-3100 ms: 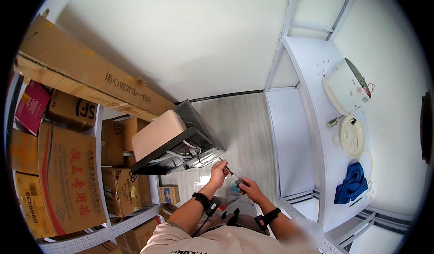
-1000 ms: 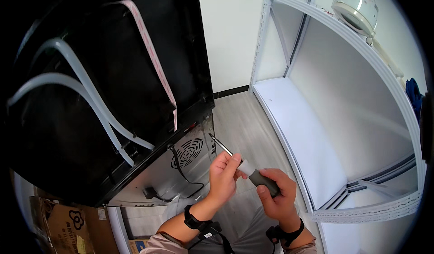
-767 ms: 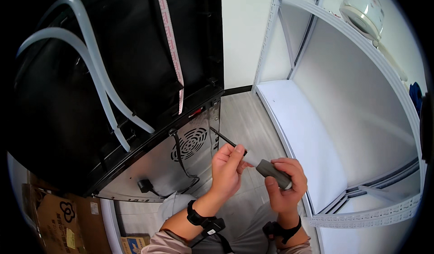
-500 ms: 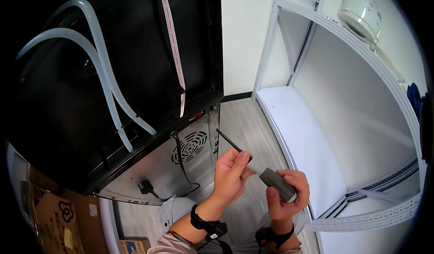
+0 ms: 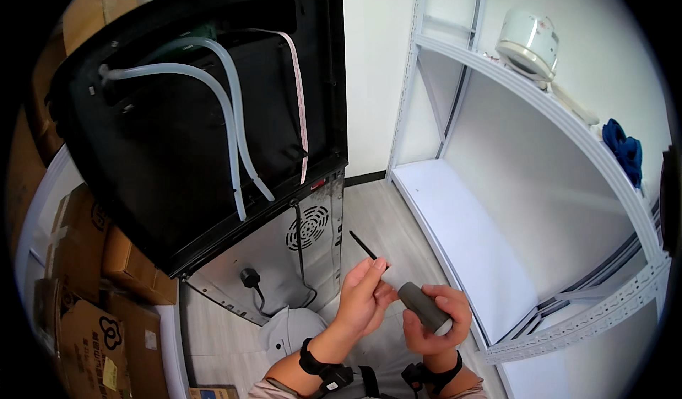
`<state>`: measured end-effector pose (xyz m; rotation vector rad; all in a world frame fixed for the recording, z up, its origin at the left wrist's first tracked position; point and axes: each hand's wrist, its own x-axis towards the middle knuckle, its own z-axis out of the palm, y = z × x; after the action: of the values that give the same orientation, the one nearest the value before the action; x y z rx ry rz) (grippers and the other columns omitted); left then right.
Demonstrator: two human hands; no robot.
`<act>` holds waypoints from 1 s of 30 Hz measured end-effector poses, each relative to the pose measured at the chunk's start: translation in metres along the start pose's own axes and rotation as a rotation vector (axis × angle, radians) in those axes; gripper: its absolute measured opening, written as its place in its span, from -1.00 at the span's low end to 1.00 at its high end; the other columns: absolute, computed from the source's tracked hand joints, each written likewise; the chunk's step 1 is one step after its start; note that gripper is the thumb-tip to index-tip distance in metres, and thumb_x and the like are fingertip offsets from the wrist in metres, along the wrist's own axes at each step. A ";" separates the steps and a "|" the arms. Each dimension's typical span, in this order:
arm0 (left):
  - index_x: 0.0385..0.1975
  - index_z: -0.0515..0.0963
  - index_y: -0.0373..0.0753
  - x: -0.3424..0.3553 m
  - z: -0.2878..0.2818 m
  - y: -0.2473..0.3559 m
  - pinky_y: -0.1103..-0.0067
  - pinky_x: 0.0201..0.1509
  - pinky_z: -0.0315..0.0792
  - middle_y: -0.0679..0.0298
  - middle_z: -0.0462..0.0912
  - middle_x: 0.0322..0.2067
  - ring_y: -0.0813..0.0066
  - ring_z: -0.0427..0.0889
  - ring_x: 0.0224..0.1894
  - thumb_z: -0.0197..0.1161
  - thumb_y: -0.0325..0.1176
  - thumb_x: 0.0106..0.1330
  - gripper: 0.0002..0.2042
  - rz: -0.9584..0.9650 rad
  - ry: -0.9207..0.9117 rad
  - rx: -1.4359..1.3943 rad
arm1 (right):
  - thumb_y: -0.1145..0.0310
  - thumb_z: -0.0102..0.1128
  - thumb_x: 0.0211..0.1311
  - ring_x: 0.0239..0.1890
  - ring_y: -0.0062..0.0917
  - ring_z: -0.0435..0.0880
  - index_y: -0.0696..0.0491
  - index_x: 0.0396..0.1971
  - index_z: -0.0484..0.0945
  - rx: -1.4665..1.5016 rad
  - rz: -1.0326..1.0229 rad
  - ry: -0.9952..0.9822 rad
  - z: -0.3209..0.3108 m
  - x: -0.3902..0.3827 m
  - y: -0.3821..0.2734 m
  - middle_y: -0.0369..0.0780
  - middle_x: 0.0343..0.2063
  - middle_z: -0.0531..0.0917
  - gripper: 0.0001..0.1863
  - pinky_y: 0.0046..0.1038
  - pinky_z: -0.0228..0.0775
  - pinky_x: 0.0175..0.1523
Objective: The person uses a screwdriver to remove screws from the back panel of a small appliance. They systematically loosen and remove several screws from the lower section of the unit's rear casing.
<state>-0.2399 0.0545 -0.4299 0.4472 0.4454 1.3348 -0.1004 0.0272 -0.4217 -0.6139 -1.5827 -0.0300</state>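
Note:
My left hand (image 5: 359,303) pinches a thin black screwdriver shaft (image 5: 361,243) between thumb and fingers. Its free end points up and to the left, toward the lower back of the appliance. In my right hand (image 5: 455,316) is a thick dark grey screwdriver handle (image 5: 423,305) with a pale rounded end. Handle and shaft lie nearly in line, with a small gap that looks whitish between them. Just beyond my hands stands the appliance, with a metal back panel (image 5: 273,278) and a black upper part (image 5: 284,143) carrying two translucent hoses (image 5: 226,108) and a pale flat cable (image 5: 299,104).
A black plug and cord (image 5: 250,278) hang on the back panel near a round vent (image 5: 307,228). To the right is a white metal shelf rack (image 5: 465,235) bearing a white pot-like appliance (image 5: 529,44) and blue cloth (image 5: 623,150). Cardboard boxes (image 5: 92,349) stand at the left.
The view has shifted, and more of the black upper part and the boxes shows. My right hand has brought the handle slightly closer to the left hand and more in line with the shaft.

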 end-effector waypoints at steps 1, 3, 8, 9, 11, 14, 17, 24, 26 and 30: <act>-0.30 0.46 -0.15 -0.008 0.003 0.000 0.54 -0.29 0.49 0.54 0.23 -0.66 0.76 0.20 -0.61 0.11 -0.22 0.47 -0.84 -0.007 0.002 0.006 | 0.48 0.43 -0.09 -0.42 -0.38 0.63 0.07 -0.05 0.39 0.013 -0.027 -0.008 -0.003 0.002 -0.007 -0.02 -0.20 0.62 -0.45 -0.45 0.49 -0.34; -0.31 0.46 -0.19 -0.028 0.014 0.003 0.66 -0.37 0.34 0.50 0.31 -0.62 0.75 0.24 -0.56 0.12 -0.25 0.45 -0.84 -0.019 -0.005 -0.044 | 0.48 0.44 -0.11 -0.47 -0.39 0.59 0.06 -0.04 0.38 0.086 -0.073 -0.009 -0.009 0.007 -0.020 -0.05 -0.21 0.61 -0.43 -0.46 0.45 -0.38; -0.35 0.46 -0.24 -0.055 0.017 -0.001 0.72 -0.42 0.27 0.44 0.36 -0.60 0.71 0.28 -0.55 0.10 -0.26 0.44 -0.81 -0.008 -0.026 -0.052 | 0.49 0.46 -0.20 -0.49 -0.40 0.56 0.04 -0.06 0.41 0.121 -0.145 -0.108 -0.022 0.008 -0.046 -0.11 -0.22 0.60 -0.40 -0.47 0.40 -0.41; -0.36 0.46 -0.24 -0.057 0.016 0.001 0.71 -0.42 0.28 0.43 0.36 -0.61 0.71 0.28 -0.55 0.09 -0.26 0.45 -0.80 0.003 -0.041 -0.044 | 0.49 0.45 -0.21 -0.48 -0.39 0.56 0.05 -0.07 0.43 0.110 -0.167 -0.127 -0.021 0.008 -0.050 -0.11 -0.22 0.60 -0.42 -0.46 0.41 -0.40; -0.36 0.46 -0.24 -0.056 0.020 -0.004 0.70 -0.43 0.28 0.44 0.36 -0.60 0.72 0.28 -0.55 0.09 -0.27 0.45 -0.81 0.042 -0.021 -0.027 | 0.50 0.42 -0.19 -0.41 -0.33 0.59 0.07 -0.10 0.46 0.050 -0.138 -0.181 -0.028 0.005 -0.053 -0.09 -0.20 0.60 -0.47 -0.43 0.44 -0.33; -0.34 0.45 -0.22 -0.047 0.025 -0.011 0.66 -0.40 0.34 0.47 0.34 -0.57 0.76 0.24 -0.55 0.10 -0.30 0.45 -0.84 0.105 -0.055 -0.025 | 0.52 0.35 -0.10 -0.22 -0.25 0.64 0.12 -0.12 0.50 -0.020 0.015 -0.217 -0.043 0.004 -0.058 -0.01 -0.17 0.61 -0.56 -0.39 0.49 -0.16; -0.34 0.45 -0.22 -0.055 0.038 -0.016 0.62 -0.35 0.43 0.48 0.32 -0.58 0.75 0.23 -0.58 0.09 -0.27 0.46 -0.82 0.067 -0.066 -0.005 | 0.51 0.33 -0.07 -0.22 -0.30 0.64 0.15 -0.12 0.49 0.030 0.073 -0.195 -0.059 0.006 -0.055 -0.03 -0.18 0.61 -0.58 -0.40 0.49 -0.15; -0.35 0.39 -0.18 -0.065 0.036 -0.002 0.61 -0.34 0.45 0.49 0.29 -0.59 0.76 0.18 -0.59 0.08 -0.25 0.46 -0.83 0.117 0.039 0.072 | 0.51 0.41 -0.15 -0.30 -0.32 0.66 0.13 -0.13 0.52 0.159 0.005 -0.241 -0.045 0.015 -0.044 -0.08 -0.22 0.61 -0.54 -0.43 0.53 -0.25; -0.35 0.40 -0.18 -0.058 0.029 0.006 0.68 -0.42 0.32 0.49 0.31 -0.58 0.76 0.18 -0.59 0.10 -0.25 0.45 -0.83 0.135 0.043 0.098 | 0.49 0.43 -0.17 -0.31 -0.33 0.65 0.12 -0.14 0.52 0.177 0.003 -0.244 -0.035 0.014 -0.039 -0.09 -0.22 0.60 -0.52 -0.43 0.53 -0.26; -0.36 0.46 -0.17 -0.031 0.019 0.005 0.72 -0.54 0.14 0.47 0.38 -0.59 0.74 0.22 -0.57 0.11 -0.20 0.43 -0.80 0.109 0.103 0.202 | 0.46 0.48 -0.19 -0.32 -0.33 0.65 0.09 -0.14 0.51 0.168 0.067 -0.300 -0.027 0.006 -0.011 -0.08 -0.20 0.57 -0.49 -0.43 0.53 -0.28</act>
<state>-0.2387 0.0240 -0.4098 0.5781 0.6530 1.4282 -0.0802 0.0100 -0.4090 -0.5572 -1.8303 0.2539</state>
